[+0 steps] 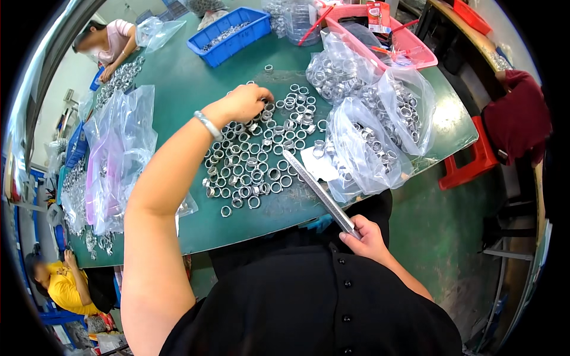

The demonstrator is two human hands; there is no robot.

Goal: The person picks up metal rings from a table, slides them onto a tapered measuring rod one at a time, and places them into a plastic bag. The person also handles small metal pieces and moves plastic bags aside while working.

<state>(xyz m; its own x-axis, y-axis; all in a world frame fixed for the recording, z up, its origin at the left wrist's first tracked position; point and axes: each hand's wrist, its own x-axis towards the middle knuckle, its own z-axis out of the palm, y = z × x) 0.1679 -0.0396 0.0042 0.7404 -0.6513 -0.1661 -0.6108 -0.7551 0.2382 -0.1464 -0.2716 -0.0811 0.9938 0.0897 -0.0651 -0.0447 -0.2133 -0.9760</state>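
Observation:
Many small silver metal rings (255, 174) lie spread in a loose patch on the green table (208, 231). Over the far side of that patch is my left hand (243, 103), fingers bent down among the rings; what the fingertips hold is hidden. My right hand (366, 237), at the table's near edge, is closed round the lower end of a long, narrow grey metal bar (317, 191). The bar slants up and left, its far end over the near right edge of the rings. Beside it sits a piece of white paper (317, 165).
Clear plastic bags of rings (362, 151) stand on the right, near a pink basket (415, 50). A blue bin (228, 35) is at the back. More bags (122, 148) lie left. Two people sit at the left; a red stool (472, 157) stands right.

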